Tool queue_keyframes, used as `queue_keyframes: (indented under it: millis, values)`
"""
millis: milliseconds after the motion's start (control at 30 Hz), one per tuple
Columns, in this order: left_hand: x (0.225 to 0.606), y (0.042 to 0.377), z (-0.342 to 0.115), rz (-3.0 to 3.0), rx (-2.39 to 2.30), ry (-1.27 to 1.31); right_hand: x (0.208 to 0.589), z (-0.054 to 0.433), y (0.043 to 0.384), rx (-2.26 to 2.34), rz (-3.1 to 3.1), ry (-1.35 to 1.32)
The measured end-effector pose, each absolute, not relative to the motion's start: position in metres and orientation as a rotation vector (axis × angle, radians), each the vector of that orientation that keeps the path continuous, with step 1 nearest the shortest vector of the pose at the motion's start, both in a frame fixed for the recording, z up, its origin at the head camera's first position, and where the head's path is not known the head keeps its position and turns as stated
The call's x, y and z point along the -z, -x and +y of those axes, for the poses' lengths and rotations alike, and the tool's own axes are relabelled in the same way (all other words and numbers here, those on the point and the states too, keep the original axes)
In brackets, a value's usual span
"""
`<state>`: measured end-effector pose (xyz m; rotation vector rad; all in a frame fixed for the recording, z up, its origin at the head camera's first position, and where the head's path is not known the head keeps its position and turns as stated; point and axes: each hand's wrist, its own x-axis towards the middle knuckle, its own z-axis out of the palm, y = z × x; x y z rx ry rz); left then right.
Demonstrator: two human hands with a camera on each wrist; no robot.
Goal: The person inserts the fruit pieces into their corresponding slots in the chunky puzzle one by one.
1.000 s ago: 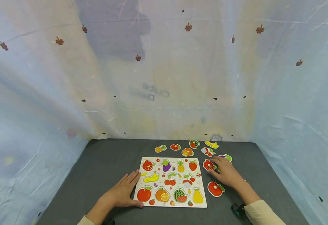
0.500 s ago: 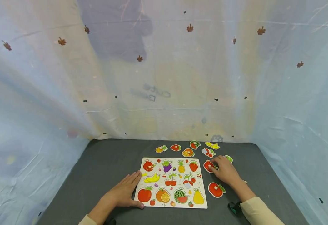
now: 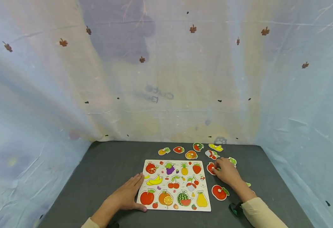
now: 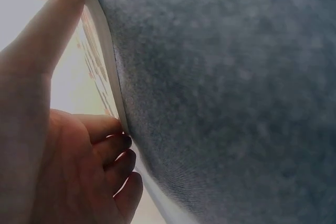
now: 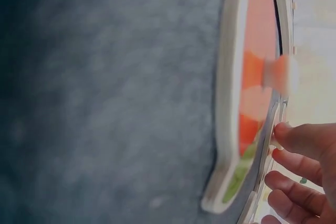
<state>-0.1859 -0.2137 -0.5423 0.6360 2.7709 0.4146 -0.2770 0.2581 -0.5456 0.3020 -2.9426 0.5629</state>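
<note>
Pomegranate pc (image 3: 210, 168) (1) pinched by R hand (image 3: 227, 171), nr board (image 3: 205, 189) (1).

Over the preceding second, the right hand (image 3: 227, 171) narrowed its grasp: thumb and forefinger, earlier spread wide over the pomegranate piece (image 3: 210, 168), drew together and pinched it. The hand came to cover the purple part of the grape piece (image 3: 233, 161), leaving green exposed. The right sleeve (image 3: 262, 215) shifted leftward, and a green-edged piece (image 3: 248, 184) showed more plainly beyond the wrist.
</note>
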Motion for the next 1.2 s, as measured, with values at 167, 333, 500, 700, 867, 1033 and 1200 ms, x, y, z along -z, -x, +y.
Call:
queue_keyframes:
  millis: [167, 333, 500, 700, 867, 1033, 1200]
  values:
    - [0.539, 0.186, -0.211, 2.763, -0.396, -0.602, 0.543, 0.254, 0.277, -0.568, -2.953, -0.29]
    - [0.54, 0.189, -0.21, 2.762, -0.367, -0.585, 0.537, 0.246, 0.276, -0.571, -2.916, -0.339]
    - [0.539, 0.189, -0.209, 2.74, -0.396, -0.567, 0.536, 0.236, 0.276, -0.588, -2.873, -0.391]
    - [0.539, 0.189, -0.207, 2.747, -0.399, -0.557, 0.53, 0.221, 0.277, -0.608, -2.862, -0.447]
    - [0.54, 0.19, -0.205, 2.756, -0.404, -0.574, 0.53, 0.208, 0.28, -0.629, -2.856, -0.48]
    - [0.543, 0.192, -0.203, 2.757, -0.381, -0.573, 0.53, 0.196, 0.28, -0.672, -2.852, -0.512]
    - [0.545, 0.193, -0.202, 2.755, -0.369, -0.559, 0.53, 0.182, 0.282, -0.674, -2.834, -0.573]
